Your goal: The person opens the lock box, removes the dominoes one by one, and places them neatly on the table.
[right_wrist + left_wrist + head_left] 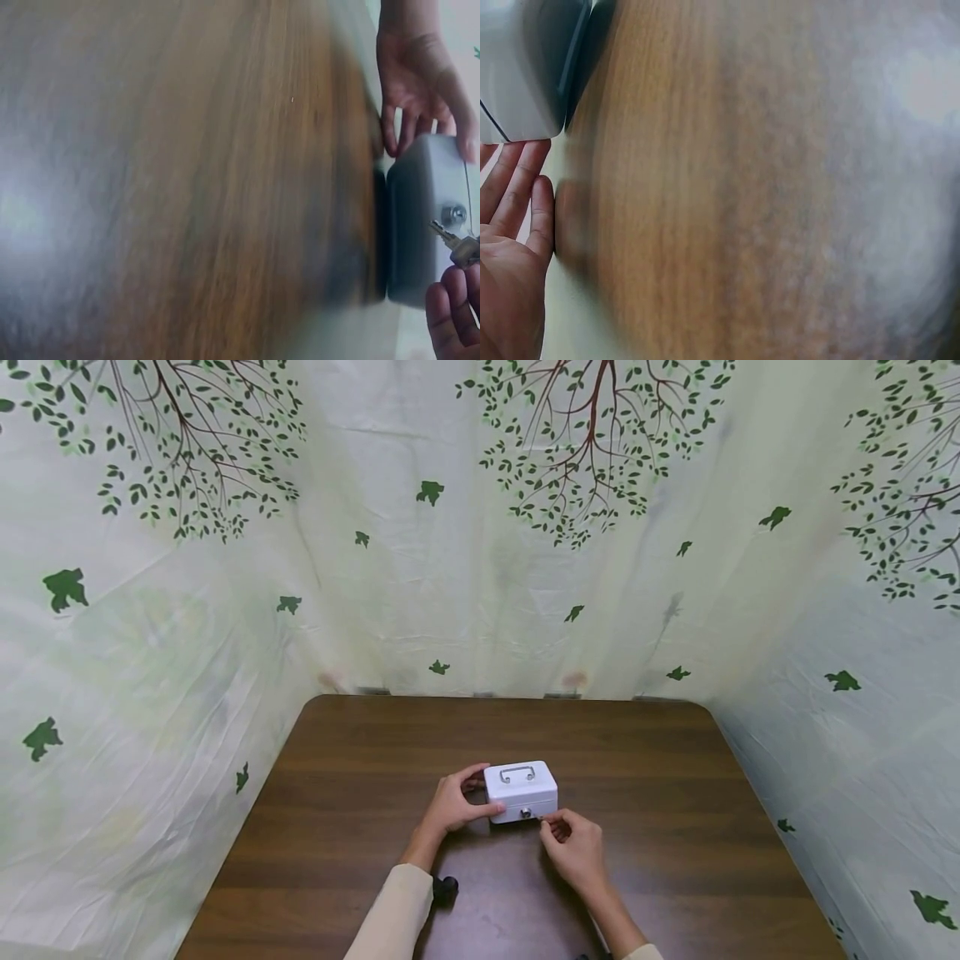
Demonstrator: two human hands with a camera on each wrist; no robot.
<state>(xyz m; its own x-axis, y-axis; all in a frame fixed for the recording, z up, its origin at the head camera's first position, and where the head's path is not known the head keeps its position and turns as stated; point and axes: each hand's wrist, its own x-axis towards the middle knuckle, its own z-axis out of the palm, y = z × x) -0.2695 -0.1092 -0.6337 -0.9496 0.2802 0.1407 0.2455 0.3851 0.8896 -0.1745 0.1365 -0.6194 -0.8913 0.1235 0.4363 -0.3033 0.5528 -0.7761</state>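
A small white cash box (521, 792) sits on the table, with a folding metal handle (517, 767) on its lid and a round keyhole lock (453, 215) on its front. My left hand (452, 802) grips its left end, thumb on the front face and the other fingers around the side toward the back. In the left wrist view those fingertips are at the box's edge. My right hand (577, 847) pinches a metal key (465, 253) by its head, just in front of the box. The key's blade is outside the lock, its tip close beside it.
The brown wooden table (360, 735) extends around the box on all sides. A pale curtain (495, 577) printed with leaves and branches hangs behind and at both sides. A black wrist-worn device (446, 892) shows at the left sleeve.
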